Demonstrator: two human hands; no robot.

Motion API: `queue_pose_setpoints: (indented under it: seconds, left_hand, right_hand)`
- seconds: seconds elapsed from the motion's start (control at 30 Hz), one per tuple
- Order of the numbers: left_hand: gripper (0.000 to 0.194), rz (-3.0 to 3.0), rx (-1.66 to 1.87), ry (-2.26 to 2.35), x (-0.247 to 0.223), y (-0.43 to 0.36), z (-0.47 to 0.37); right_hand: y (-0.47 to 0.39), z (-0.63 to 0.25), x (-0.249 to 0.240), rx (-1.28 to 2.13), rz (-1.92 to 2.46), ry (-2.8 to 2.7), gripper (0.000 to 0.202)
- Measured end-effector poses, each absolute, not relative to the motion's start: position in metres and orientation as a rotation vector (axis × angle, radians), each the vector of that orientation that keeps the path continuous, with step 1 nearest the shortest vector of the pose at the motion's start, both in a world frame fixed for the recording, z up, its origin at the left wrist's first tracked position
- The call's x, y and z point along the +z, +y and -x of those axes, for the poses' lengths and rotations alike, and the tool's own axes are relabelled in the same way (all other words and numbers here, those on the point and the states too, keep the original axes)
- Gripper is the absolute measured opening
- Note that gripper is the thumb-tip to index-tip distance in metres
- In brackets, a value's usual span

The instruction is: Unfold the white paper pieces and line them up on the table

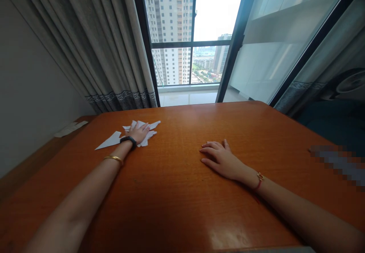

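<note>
Nearest the person, the right hand [221, 159] lies palm down on the bare worktop [171, 192], its fingers spread and directed toward the left hand's side. Farther forward, the left hand [138, 133] rests with fingers fanned over a cluster of white paper pieces [151, 134], while a long, pointed white piece [110, 141] lies just left of its wrist, long axis slanting, narrow tip aimed leftward and back toward the person, broad end by the hand. Well beyond both hands stand a grey curtain [97, 47] and a dark-framed window [192, 44].
</note>
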State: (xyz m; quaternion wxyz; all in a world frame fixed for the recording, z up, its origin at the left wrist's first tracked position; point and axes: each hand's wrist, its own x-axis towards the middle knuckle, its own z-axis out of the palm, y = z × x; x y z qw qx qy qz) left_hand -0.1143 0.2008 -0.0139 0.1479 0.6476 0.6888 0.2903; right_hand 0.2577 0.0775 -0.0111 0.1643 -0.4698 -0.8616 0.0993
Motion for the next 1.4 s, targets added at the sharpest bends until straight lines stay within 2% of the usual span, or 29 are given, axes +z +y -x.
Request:
queue_pose_setpoints:
  seconds: [0.17, 0.3, 0.37, 0.43, 0.57, 0.63, 0.77, 0.87, 0.93, 1.03, 1.13, 1.23, 1.3, 1.4]
  left_hand:
    - [0.048, -2.246, 0.428, 1.738, -0.028, 0.156, 0.025]
    - [0.055, -2.210, 0.503, 1.580, -0.012, 0.138, -0.020]
    - [0.055, -2.171, 0.601, 1.668, -0.001, 0.146, -0.005]
    - [0.055, -2.124, 0.624, 1.926, 0.008, 0.159, 0.037]
    - [0.077, -1.562, 0.273, 2.581, 0.010, 0.173, 0.140]
    - [0.084, -1.445, 0.199, 2.619, 0.007, 0.168, 0.167]
    - [0.074, -1.644, 0.144, 2.407, -0.003, 0.144, 0.142]
    - [0.070, -1.923, 0.271, 1.928, -0.005, 0.122, 0.087]
    - [0.072, -2.021, 0.422, 1.491, -0.002, 0.107, 0.053]
    - [0.071, -1.942, 0.635, 1.212, 0.002, 0.092, 0.023]
    - [0.066, -1.816, 0.857, 1.209, 0.000, 0.085, 0.017]
    - [0.044, -1.860, 1.055, 1.342, -0.002, 0.082, 0.022]
    - [0.030, -1.946, 1.110, 1.415, 0.000, 0.078, 0.023]
    - [0.028, -2.078, 1.088, 1.438, 0.005, 0.068, 0.017]
  right_hand:
    - [0.071, -0.229, -0.002, 0.160, 1.288, -2.486, 0.033]
    - [0.063, -0.202, 0.002, 0.080, 1.202, -2.526, 0.056]
    - [0.061, -0.196, 0.002, 0.082, 1.181, -2.566, 0.060]
    - [0.061, -0.196, 0.000, 0.086, 1.200, -2.580, 0.055]
    - [0.068, -0.205, -0.005, 0.096, 1.285, -2.562, 0.038]
    - [0.073, -0.208, -0.006, 0.085, 1.318, -2.544, 0.033]
    - [0.081, -0.212, -0.008, 0.034, 1.359, -2.514, 0.030]
    - [0.080, -0.215, -0.006, 0.031, 1.343, -2.493, 0.033]
    - [0.077, -0.218, -0.003, 0.049, 1.308, -2.488, 0.043]
    - [0.076, -0.221, 0.001, 0.077, 1.287, -2.488, 0.058]
    - [0.082, -0.225, 0.000, 0.131, 1.318, -2.445, 0.045]
    - [0.091, -0.228, 0.000, 0.292, 1.366, -2.305, 0.032]
    - [0.094, -0.229, 0.003, 0.409, 1.364, -2.192, 0.029]
    - [0.091, -0.227, 0.012, 0.406, 1.361, -2.136, 0.029]
